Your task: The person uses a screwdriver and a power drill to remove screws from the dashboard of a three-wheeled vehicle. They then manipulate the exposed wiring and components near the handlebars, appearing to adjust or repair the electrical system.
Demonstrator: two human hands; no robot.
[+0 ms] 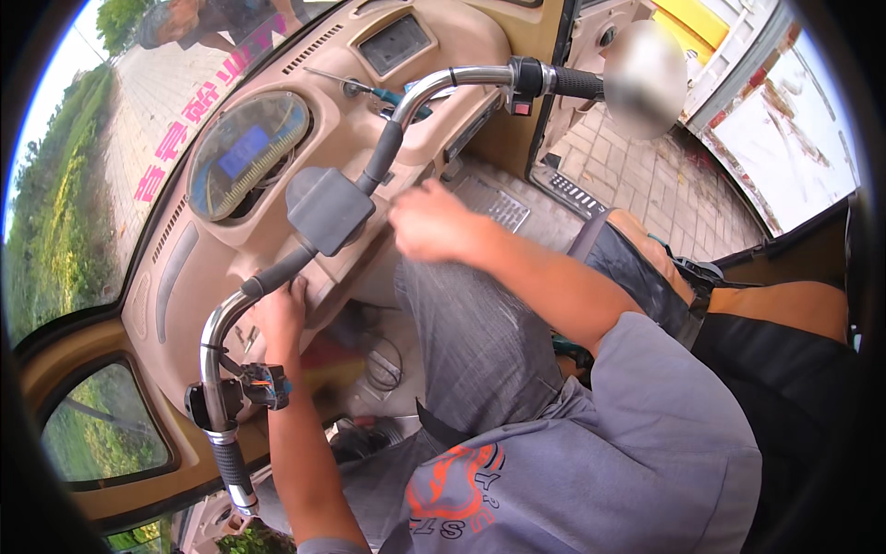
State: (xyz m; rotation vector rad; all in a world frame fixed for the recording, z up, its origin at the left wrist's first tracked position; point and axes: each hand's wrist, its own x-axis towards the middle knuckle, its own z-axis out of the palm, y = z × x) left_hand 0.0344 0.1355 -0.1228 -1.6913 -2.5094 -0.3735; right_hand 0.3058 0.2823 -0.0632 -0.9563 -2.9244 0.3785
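Observation:
My right hand (429, 223), slightly blurred, is at the lower dashboard (328, 272) just right of the handlebar's centre cover (329, 210), fingers curled; whatever it holds is hidden. My left hand (281, 309) touches the lower panel under the left side of the handlebar (215, 346), its fingertips partly hidden. A switch unit (263, 385) with exposed wiring hangs by the left grip. A screwdriver (388, 97) with a teal handle lies in the dashboard recess, above the display cluster's right side.
I sit in a small vehicle cab. The display cluster (247, 155) is behind the handlebar. The right doorway shows paving (674, 194) and a white panel (775, 120). A loose cable (383, 369) lies on the floor. Beside me is a seat (766, 319). A person (185, 23) appears beyond the windscreen.

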